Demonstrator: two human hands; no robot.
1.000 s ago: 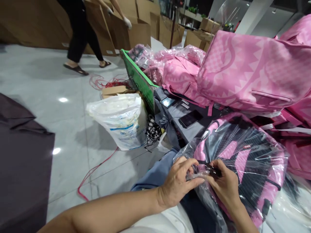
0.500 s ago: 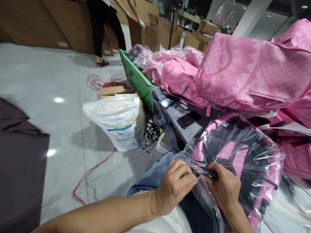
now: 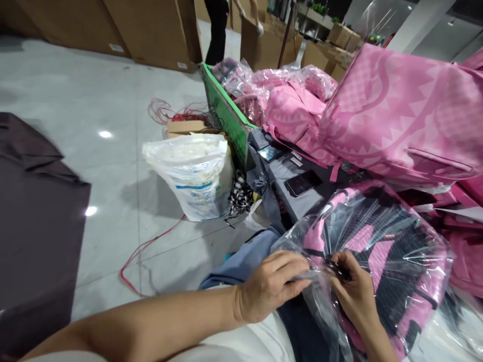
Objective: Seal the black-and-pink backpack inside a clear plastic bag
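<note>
Right in your lap, the bagged backpack (image 3: 381,261) is where everything's happening: pink and black, wrapped in clear plastic, leaning against the pink pile behind it. Your left hand (image 3: 269,286) has its grip pinched together on the loose plastic at the bag's near edge. Your right hand (image 3: 354,294) is just beside it, fingers closed on a small dark clip (image 3: 338,270) at that same edge. Compared with a second ago, both hands have barely budged; they've only drawn a touch closer together on the plastic, and your head has swung a bit right. So my read is you're mid-fiddle with the bag's opening, not done with it.

Just beyond the backpack there's a phone (image 3: 303,182) lying flat on grey cloth on the table. Left of the backpack, down on the floor, sits a white plastic sack (image 3: 194,173) with a red cord (image 3: 151,249) trailing past it. Behind the backpack, more pink backpacks (image 3: 400,110) are heaped up, next to a green crate (image 3: 226,118). Way past that, another person (image 3: 219,30) has walked over to the cardboard boxes (image 3: 264,48).
</note>
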